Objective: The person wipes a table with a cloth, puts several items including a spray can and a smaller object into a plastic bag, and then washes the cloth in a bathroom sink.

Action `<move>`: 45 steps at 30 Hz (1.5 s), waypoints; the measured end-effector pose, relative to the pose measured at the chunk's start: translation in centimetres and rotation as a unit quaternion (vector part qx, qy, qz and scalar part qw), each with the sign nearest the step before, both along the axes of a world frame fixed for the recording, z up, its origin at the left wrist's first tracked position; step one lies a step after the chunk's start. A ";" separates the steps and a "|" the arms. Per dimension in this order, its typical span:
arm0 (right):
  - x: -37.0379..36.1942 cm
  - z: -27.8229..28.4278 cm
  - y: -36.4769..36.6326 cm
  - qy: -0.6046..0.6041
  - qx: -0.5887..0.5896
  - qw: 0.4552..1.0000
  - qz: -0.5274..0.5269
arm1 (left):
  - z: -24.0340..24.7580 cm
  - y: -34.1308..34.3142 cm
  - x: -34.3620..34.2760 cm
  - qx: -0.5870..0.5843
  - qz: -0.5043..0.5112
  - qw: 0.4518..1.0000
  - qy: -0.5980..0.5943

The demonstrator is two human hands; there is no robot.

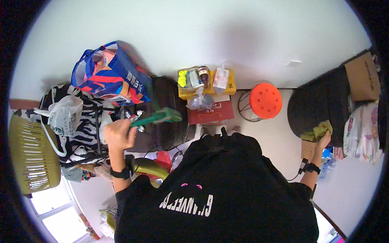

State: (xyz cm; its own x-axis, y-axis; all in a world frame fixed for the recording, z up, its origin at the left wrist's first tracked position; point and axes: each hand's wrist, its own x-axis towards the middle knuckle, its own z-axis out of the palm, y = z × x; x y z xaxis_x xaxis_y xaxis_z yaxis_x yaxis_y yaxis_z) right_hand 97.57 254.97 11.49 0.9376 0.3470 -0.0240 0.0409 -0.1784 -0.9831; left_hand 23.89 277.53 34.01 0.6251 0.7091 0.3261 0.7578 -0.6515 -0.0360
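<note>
Left hand (117, 135): fingers wrapped around a green tool (156, 118), shaft projecting beyond the knuckles toward the dark bag (166, 113). Right hand (324, 139): fingers pinching an olive cloth (318, 131) against the black seat (320, 105). Best kept flat, grip firm.

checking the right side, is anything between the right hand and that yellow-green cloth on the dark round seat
Nothing visible. The right hand is already on the crumpled yellow-green cloth, pressing it against the edge of the dark round seat. The left hand is apart, holding a green tool.
</note>
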 end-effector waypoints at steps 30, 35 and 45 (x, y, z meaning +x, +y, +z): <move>-34.1 17.5 16.9 0.455 0.278 0.731 0.425 | -8.3 -1.5 22.1 -0.542 -0.166 0.710 -0.418; -33.7 19.0 17.0 0.393 0.310 0.769 0.398 | -5.8 -1.8 22.2 -0.752 -0.185 0.536 -0.336; -32.6 25.2 17.7 0.394 0.297 0.853 0.169 | -3.2 -2.5 21.3 -0.706 -0.110 0.647 -0.266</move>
